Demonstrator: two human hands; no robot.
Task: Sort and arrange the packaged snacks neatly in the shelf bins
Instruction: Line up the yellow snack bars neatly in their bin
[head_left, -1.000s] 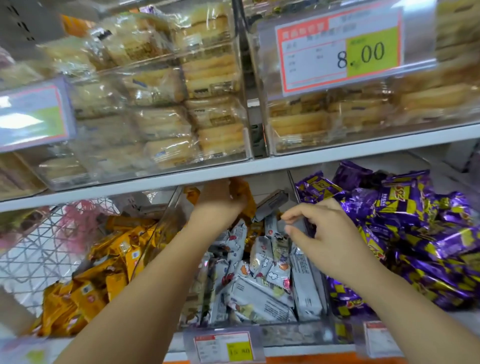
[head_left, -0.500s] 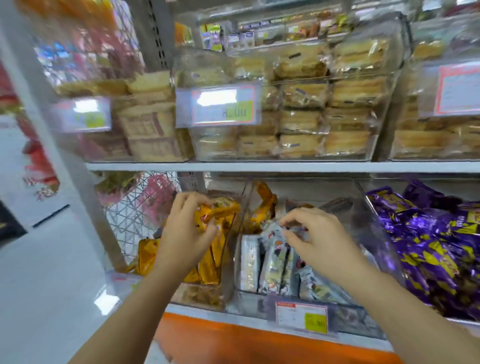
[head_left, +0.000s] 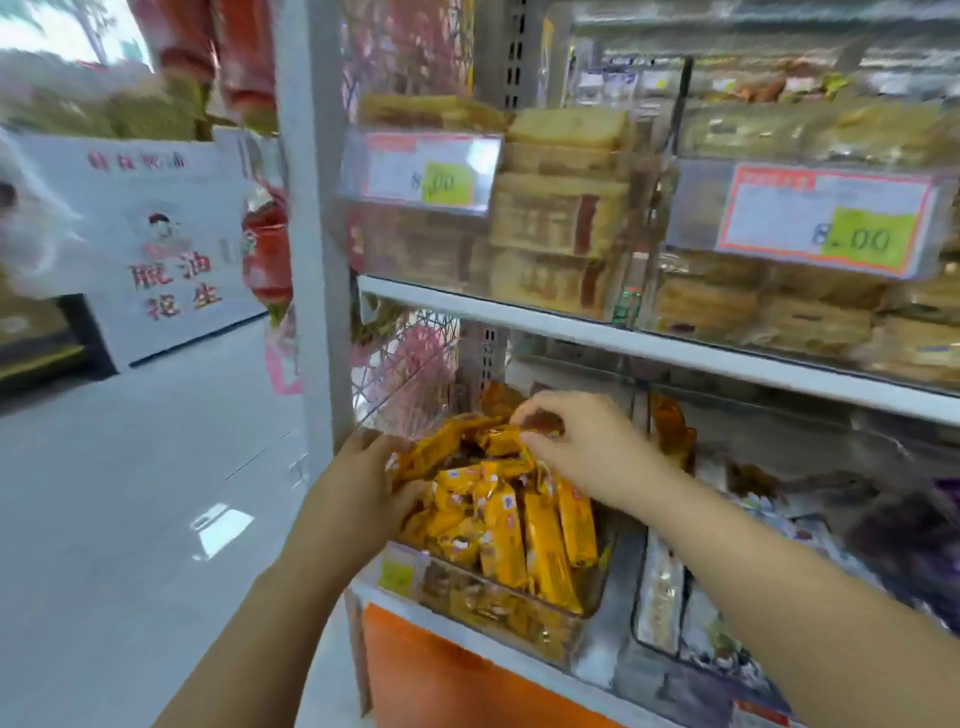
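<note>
Location: lower shelf, leftmost clear bin, filled with orange packets. The front rows stand roughly upright, while the back of the pile is heaped and crossed.

Left hand: the grip is curled round the left edge of the pile, thumb in front and fingers behind, holding several packets together.

Right hand: the grip is nearly closed, its fingertips pinching a packet at the top rear of the heap. The picture is blurred, so exactly which packet is held cannot be told.

Assessment: the step in hand is straightening the heaped packets into the bin.

Recommendations:
- Keep the left hand as a brace so the standing rows do not topple
- Lift the pinched packet clear before turning it
- Set it upright, label forward, in line with the front rows
- Avoid squeezing, as the wrappers look thin and crushable

Note: one orange piece appears beyond the bin's right wall, seemingly in the neighbouring bin, and probably needs moving back
</note>
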